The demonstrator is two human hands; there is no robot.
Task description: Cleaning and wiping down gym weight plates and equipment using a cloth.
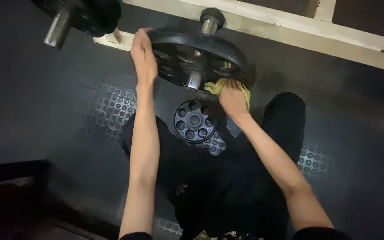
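Hands work on a large black weight plate [199,60] that sits on a metal peg [194,81] of a storage rack, at about twelve o'clock from the person's knees. The left hand [143,58] wraps its grip over the plate's rim at nine o'clock, fingers curled around the edge and steadying it. The right hand [232,98] presses a yellow cloth [218,87] against the plate's lower edge at about five o'clock; its grip is clenched on that cloth. Judging from how things lie, the wiping is underway at the bottom rim, and nothing shows how much of the plate's face has already been covered; the spokes and upper rim look no different from the rest in this dim light. A smaller black plate [194,121] with round holes lies flat on the studded rubber floor [112,106] just below, at six o'clock from the big one, untouched by either hand. Another loaded peg [58,29] juts out at ten o'clock.
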